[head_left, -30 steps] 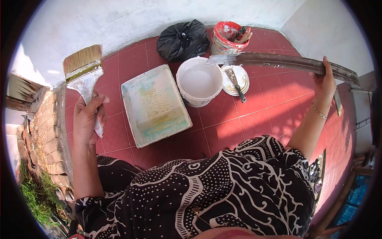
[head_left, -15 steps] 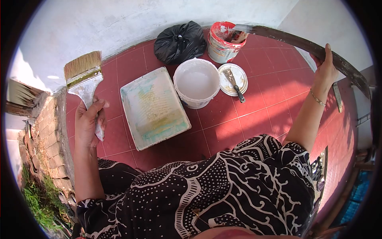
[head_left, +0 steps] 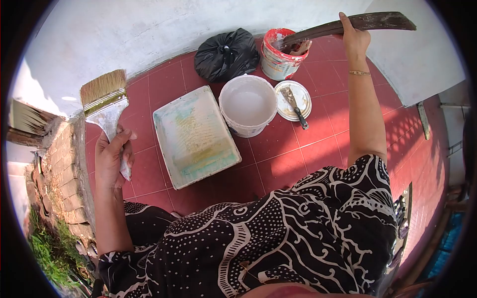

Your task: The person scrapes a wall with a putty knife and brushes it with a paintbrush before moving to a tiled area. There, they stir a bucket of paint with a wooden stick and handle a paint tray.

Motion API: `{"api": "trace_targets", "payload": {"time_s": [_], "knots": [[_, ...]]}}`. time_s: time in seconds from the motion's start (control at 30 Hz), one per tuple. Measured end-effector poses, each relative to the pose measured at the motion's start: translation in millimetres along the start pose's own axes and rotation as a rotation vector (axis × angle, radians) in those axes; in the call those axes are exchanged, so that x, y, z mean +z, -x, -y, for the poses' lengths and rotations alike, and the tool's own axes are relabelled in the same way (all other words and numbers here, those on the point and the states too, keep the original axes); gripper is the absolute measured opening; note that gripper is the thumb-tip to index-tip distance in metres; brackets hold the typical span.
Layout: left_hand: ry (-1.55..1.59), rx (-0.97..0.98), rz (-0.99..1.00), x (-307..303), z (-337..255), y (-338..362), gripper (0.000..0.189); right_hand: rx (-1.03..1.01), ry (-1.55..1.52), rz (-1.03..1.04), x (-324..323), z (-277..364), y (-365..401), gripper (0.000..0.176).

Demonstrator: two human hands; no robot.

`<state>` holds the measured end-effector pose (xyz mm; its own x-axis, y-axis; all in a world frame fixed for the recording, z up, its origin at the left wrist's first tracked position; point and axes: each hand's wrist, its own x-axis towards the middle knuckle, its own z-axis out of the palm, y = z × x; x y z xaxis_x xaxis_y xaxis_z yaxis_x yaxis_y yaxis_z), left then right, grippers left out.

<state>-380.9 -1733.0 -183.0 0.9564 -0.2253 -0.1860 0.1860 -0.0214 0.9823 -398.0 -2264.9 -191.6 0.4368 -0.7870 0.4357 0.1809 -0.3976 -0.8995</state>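
My left hand point(head_left: 113, 156) is closed around the handle of a wide paintbrush point(head_left: 104, 102), bristles pointing up and dry-looking. With fingers wrapped round it, my right hand point(head_left: 357, 42) grips a long dark wooden stick point(head_left: 380, 21). The stick's far end reaches into a paint-smeared red-rimmed bucket point(head_left: 278, 63), where its tip is hidden among other contents. In front of that bucket, a white pail point(head_left: 248, 130) holds pale, milky liquid. To the pail's left lies a paint tray point(head_left: 191, 119) stained green and yellow.
A scraper point(head_left: 295, 108) rests on a round white lid point(head_left: 305, 94). Behind the pail sits a tied black plastic bag point(head_left: 226, 55) against the white wall point(head_left: 154, 32). Red tiles point(head_left: 278, 171) cover the floor. A short wooden strip point(head_left: 423, 120) lies at right.
My right hand has moved left and forward with the stick, whose far end has gone lower into the red-rimmed bucket. My left hand and the paintbrush have hardly moved.
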Motion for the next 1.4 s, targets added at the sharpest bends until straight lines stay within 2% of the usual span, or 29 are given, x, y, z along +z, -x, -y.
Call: {"api": "trace_targets", "payload": {"time_s": [0.03, 0.13, 0.17, 0.37, 0.43, 0.5, 0.63, 0.67, 0.7, 0.77, 0.87, 1.07, 1.4], "knots": [[0.001, -0.003, -0.002, 0, 0, 1, 0.01, 0.067, 0.052, 0.038, 3, -4, -5, 0.04], [-0.008, -0.009, -0.024, -1, 0, 1, 0.01, 0.049, -0.036, 0.031, 19, -22, -17, 0.041], [-0.012, -0.013, -0.027, -2, 0, 0, 0.01, 0.081, 0.031, 0.025, 25, -27, -24, 0.042], [-0.007, -0.018, -0.065, -5, -1, -2, 0.01, 0.11, -0.026, -0.106, 23, -26, -16, 0.042], [0.008, -0.025, -0.07, -5, -3, -2, 0.009, 0.097, -0.112, -0.135, 6, -24, -19, 0.041], [0.012, -0.026, -0.057, -5, -4, -2, 0.008, 0.11, -0.168, -0.265, -20, -15, -26, 0.043], [0.031, -0.034, -0.045, -6, -3, -4, 0.007, 0.167, -0.326, -0.333, -104, 0, -21, 0.038], [0.026, -0.038, -0.047, -6, -2, -5, 0.007, 0.183, -0.334, -0.334, -128, -8, -20, 0.033], [0.02, -0.042, -0.048, -7, -1, -6, 0.007, 0.241, -0.375, -0.24, -157, -20, -18, 0.03], [0.007, -0.052, -0.049, -7, 2, -10, 0.007, 0.363, -0.446, -0.235, -212, -62, -11, 0.025], [-0.007, -0.062, -0.053, -7, 7, -17, 0.007, 0.522, -0.537, -0.249, -250, -93, 37, 0.027], [-0.044, -0.1, -0.039, -3, 17, -28, 0.009, 0.722, -0.556, -0.398, -297, -166, 120, 0.034], [-0.071, -0.109, -0.064, -5, 22, -26, 0.012, 0.795, -0.674, -0.436, -338, -237, 188, 0.041]]}}
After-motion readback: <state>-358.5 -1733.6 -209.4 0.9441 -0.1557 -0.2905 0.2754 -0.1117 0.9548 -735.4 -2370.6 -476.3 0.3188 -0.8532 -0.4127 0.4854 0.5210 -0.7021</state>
